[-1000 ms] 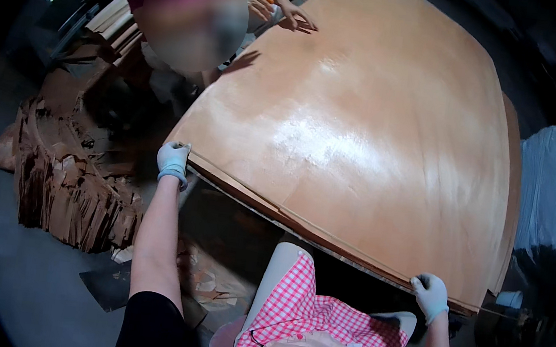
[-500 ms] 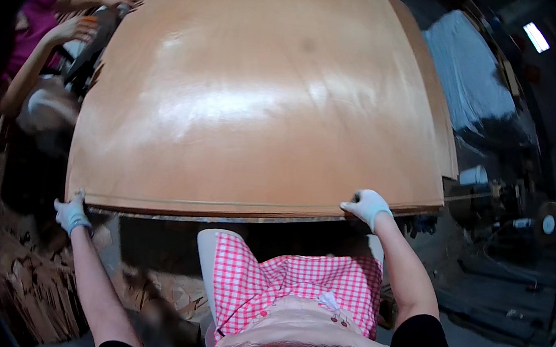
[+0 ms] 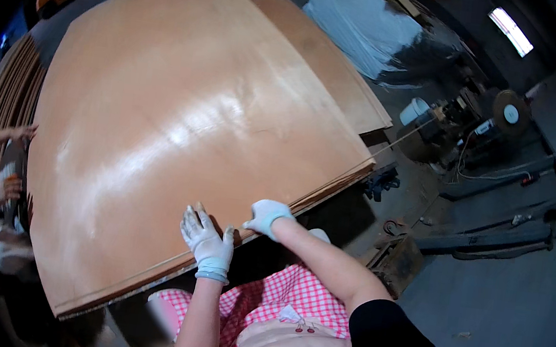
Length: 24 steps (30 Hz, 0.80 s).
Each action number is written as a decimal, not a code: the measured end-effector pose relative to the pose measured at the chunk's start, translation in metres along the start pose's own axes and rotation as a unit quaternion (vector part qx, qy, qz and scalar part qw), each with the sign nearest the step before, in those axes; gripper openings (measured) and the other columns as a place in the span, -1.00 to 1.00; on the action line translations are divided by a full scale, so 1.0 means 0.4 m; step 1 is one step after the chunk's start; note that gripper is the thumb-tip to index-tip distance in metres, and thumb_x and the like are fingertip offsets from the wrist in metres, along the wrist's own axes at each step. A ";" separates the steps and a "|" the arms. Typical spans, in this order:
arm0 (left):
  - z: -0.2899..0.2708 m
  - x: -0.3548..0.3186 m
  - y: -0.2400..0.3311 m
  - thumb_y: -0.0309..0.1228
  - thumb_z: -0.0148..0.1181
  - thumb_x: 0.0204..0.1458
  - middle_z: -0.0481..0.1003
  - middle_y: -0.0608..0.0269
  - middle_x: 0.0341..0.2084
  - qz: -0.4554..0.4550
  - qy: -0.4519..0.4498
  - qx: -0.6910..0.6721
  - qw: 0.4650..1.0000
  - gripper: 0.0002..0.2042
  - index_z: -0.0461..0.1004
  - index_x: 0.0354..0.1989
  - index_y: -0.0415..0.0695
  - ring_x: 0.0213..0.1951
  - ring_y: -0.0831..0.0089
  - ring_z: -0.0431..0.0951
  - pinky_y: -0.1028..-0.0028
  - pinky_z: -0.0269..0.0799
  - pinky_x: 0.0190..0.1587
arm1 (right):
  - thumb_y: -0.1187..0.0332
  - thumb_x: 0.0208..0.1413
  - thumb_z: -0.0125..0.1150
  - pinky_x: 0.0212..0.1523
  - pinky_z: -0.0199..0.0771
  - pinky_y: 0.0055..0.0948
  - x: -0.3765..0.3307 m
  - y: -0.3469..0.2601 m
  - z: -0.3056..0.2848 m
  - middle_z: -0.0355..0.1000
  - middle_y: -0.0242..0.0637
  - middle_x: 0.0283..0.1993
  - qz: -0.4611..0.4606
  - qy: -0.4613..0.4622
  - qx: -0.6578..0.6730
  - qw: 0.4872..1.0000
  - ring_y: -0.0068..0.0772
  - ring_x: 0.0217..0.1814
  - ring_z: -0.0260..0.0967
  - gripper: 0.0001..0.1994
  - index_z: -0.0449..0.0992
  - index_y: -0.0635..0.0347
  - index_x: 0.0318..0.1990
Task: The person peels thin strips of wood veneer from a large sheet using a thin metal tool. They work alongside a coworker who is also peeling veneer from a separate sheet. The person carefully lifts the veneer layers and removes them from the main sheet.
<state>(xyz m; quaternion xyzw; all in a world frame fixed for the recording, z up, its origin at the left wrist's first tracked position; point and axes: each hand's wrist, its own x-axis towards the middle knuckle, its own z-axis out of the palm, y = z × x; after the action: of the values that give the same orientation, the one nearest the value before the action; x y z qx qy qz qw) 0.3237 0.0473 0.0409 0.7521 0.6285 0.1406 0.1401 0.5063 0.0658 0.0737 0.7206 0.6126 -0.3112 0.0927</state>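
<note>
A large, glossy light-brown wood veneer sheet lies on top of a stack of sheets, whose layered front edge runs just before me. My left hand, in a pale glove with dirty fingertips, rests near that edge with its fingers stretched out over the surface. Close to its right, my gloved right hand is closed at the sheet's edge, its fingertips pointing toward the left hand. Between the hands the edge looks dark and uneven. Underneath the right hand, its grip is partly hidden.
Another person's hand is at the left, beside a row of upright brown sheets. A second veneer stack lies behind at right. Farther right are a plastic-wrapped pile, a white bucket and a machine with a round disc.
My left hand has left the sheet's left corner and come over beside my right hand, its fingers now spread. The view has turned right, showing more floor and machinery.
</note>
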 end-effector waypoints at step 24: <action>0.010 0.002 -0.039 -0.16 0.42 -0.23 -0.05 -0.19 0.39 -0.036 -0.029 0.040 0.998 0.04 -0.08 0.41 -0.28 0.43 0.02 -0.12 0.14 -0.27 0.45 | 0.23 0.03 0.22 0.08 0.44 -0.15 0.089 0.971 -0.223 0.49 -0.03 0.03 0.189 0.135 0.134 0.963 0.06 0.06 0.44 -0.68 0.59 0.15 -0.08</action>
<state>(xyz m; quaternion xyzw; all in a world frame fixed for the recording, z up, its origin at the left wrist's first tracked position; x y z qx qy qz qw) 0.3112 0.0506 0.0313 0.7376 0.6561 0.0880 0.1330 0.9033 0.0508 0.0280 0.8644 0.4249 -0.2672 -0.0314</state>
